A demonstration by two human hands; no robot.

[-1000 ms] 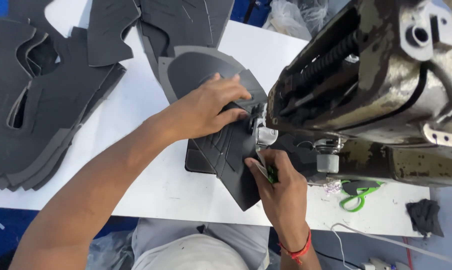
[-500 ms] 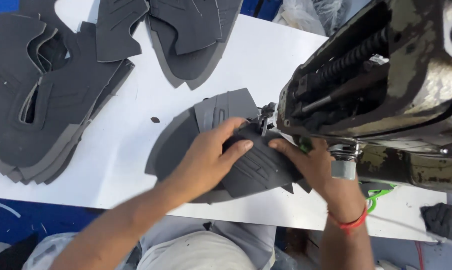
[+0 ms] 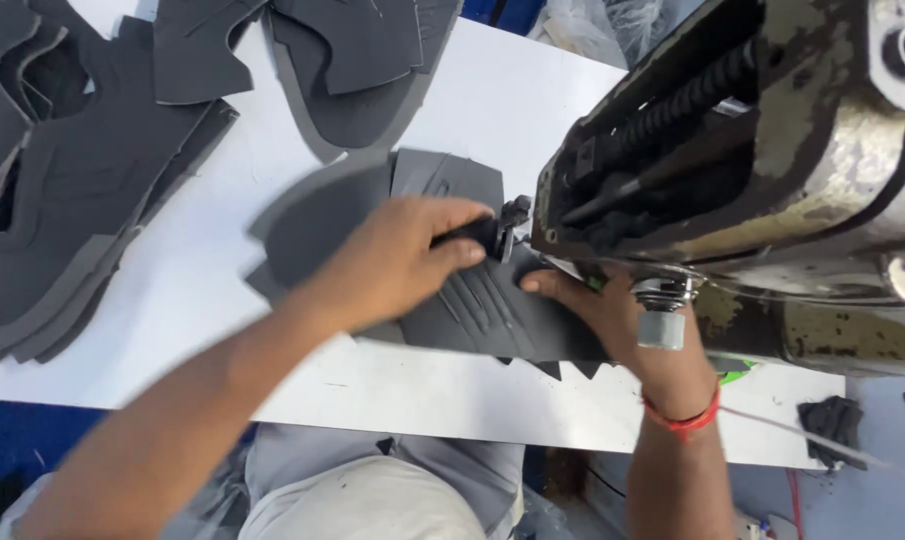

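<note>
Fingers point(image 3: 443, 235) of the left hand point(image 3: 393, 265) are pressing flat, close together, on the dark panel point(image 3: 473, 310) lying at the machine's point(image 3: 753, 180) foot, right hand point(image 3: 598, 310) steadying it, the stack point(image 3: 63, 200) left of the machine awaiting stitching.

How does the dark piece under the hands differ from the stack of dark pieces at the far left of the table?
The piece under the hands is a single layer at the sewing machine; the stack at the far left is many layers piled up. The left hand and right hand press the single piece flat; nothing touches the stack. The stack's top piece shows cut-out openings; the held one shows raised ridges. Both are dark grey, on the white table.
</note>
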